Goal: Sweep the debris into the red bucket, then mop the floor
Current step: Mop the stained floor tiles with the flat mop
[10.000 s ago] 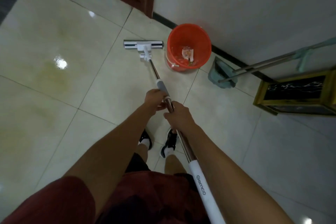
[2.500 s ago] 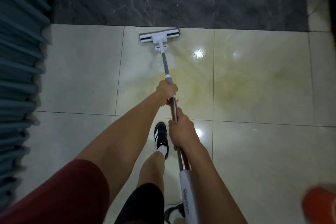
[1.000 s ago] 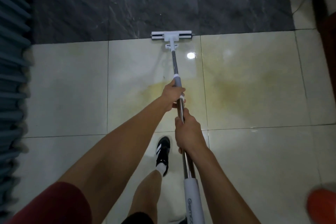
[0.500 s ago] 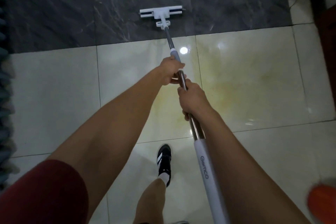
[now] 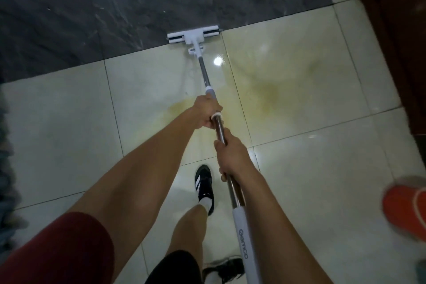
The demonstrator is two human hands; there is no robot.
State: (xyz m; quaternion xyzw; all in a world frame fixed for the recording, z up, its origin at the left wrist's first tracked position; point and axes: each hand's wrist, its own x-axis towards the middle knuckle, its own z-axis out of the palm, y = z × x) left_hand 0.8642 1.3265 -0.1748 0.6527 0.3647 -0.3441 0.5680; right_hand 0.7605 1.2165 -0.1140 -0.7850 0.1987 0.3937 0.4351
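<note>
While both hands grasp its shaft, the mop (image 5: pixel 208 90) stands slanted, its white head (image 5: pixel 192 34) flat on the floor (image 5: pixel 69 122) at the seam between dark stone tiles (image 5: pixel 92 7) and pale tiles, well ahead of the grip. Left hand (image 5: pixel 206 112): fingers curled round the grey collar, further forward. Right hand (image 5: pixel 231 157): wrapped round the metal tube just behind. White rear sleeve (image 5: pixel 242 237): lettering reads "Gemco". Red bucket (image 5: pixel 405 207): blurred, at the right edge, well apart from the mop head. Yellowish stain (image 5: pixel 265 90): on pale tiles beside the shaft. 1 black shoe (image 5: pixel 204 184) with white stripes: beneath the arms.
</note>
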